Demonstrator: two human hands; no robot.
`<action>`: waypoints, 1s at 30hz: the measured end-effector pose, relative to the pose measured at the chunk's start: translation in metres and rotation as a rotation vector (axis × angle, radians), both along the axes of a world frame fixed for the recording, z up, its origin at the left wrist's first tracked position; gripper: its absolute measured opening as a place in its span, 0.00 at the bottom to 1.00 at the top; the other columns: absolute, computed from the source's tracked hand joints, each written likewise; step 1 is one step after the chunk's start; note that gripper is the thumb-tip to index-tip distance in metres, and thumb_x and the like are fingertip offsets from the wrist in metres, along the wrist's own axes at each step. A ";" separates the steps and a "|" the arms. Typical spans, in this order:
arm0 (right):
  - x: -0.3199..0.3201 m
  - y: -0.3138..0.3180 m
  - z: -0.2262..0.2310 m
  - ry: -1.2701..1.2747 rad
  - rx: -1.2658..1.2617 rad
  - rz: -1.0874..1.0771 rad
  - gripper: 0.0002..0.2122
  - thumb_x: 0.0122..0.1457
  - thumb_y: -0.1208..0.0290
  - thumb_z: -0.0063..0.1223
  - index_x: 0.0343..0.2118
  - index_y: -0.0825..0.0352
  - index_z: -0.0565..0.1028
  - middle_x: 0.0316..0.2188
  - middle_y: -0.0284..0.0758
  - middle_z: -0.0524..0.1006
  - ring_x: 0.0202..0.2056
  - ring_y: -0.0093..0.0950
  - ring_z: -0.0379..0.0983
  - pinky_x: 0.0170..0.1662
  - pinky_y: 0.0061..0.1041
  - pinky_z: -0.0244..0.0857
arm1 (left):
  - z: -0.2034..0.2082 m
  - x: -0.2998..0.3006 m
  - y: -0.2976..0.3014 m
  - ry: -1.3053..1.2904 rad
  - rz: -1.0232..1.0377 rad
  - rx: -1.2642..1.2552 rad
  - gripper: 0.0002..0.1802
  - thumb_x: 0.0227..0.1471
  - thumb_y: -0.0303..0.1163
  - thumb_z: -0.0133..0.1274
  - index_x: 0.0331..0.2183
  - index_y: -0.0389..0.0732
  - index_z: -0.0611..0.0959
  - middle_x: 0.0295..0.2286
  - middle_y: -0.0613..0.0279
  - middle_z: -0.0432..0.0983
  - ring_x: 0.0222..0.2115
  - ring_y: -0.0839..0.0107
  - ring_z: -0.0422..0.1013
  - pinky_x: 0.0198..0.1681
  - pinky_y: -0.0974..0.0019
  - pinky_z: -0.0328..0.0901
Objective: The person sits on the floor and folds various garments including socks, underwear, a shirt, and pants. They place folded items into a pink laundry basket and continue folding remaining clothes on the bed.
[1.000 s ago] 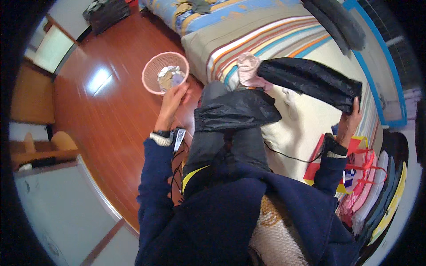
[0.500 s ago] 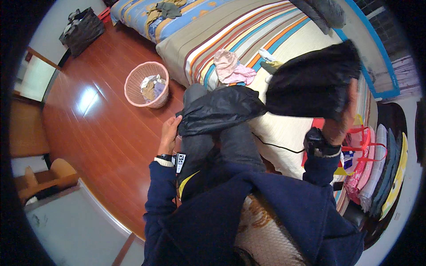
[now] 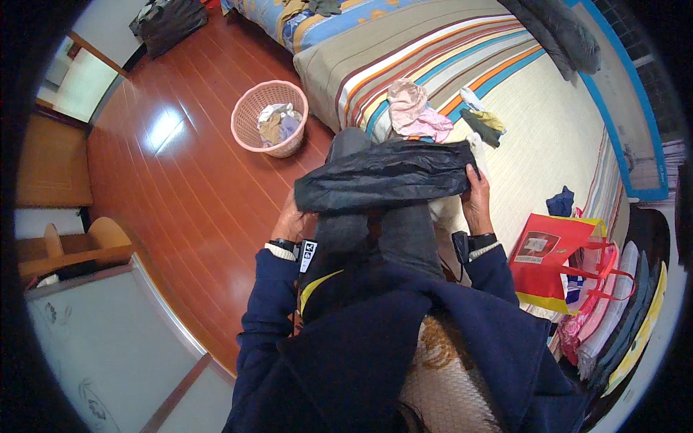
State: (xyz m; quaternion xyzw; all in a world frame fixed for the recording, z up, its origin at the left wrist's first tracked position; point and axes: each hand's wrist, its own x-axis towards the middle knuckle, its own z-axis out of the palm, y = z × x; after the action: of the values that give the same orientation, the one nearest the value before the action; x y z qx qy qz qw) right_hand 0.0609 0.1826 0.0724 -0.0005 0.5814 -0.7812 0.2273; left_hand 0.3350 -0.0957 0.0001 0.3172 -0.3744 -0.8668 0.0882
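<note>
Across the person's lap, the left hand [image 3: 291, 220] grips the left end of a folded black garment [image 3: 386, 175], its fingers hidden under the cloth. At the garment's right end the right hand [image 3: 476, 202] closes on the edge, fingers curled over it. Both hands hold the garment level above the grey-trousered knees. Just beyond it, on the striped bed [image 3: 462, 65], lies a pink cloth [image 3: 411, 108]. Farther left, a pink basket [image 3: 271, 115] with clothes stands on the wooden floor [image 3: 166, 180]. Near right sits a red bag [image 3: 556, 260].
</note>
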 end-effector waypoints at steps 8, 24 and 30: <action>-0.034 0.040 -0.058 -0.121 0.111 0.108 0.14 0.55 0.66 0.56 0.42 0.68 0.73 0.30 0.29 0.76 0.28 0.19 0.72 0.30 0.20 0.67 | 0.018 -0.014 -0.002 0.111 0.001 0.259 0.19 0.58 0.40 0.44 0.43 0.36 0.75 0.37 0.60 0.75 0.36 0.73 0.72 0.39 0.72 0.68; -0.031 0.015 -0.072 0.376 0.713 -0.009 0.15 0.51 0.69 0.57 0.40 0.73 0.73 0.31 0.38 0.77 0.31 0.28 0.72 0.37 0.25 0.65 | 0.032 -0.033 0.022 -0.210 0.113 -0.375 0.18 0.43 0.27 0.62 0.37 0.37 0.73 0.29 0.63 0.74 0.27 0.77 0.70 0.29 0.76 0.66; 0.029 -0.022 0.032 1.180 0.724 0.219 0.27 0.44 0.66 0.60 0.48 0.68 0.67 0.44 0.45 0.71 0.45 0.43 0.67 0.49 0.36 0.60 | 0.071 -0.035 0.024 -0.228 0.166 -0.303 0.16 0.44 0.25 0.60 0.36 0.37 0.72 0.26 0.63 0.73 0.26 0.76 0.71 0.28 0.75 0.66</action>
State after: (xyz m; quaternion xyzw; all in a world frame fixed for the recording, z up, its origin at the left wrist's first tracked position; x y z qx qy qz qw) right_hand 0.0902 0.1608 0.1040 -0.4072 0.8280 -0.3804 -0.0630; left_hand 0.2999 -0.0713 0.0714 0.4260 -0.4809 -0.7488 0.1630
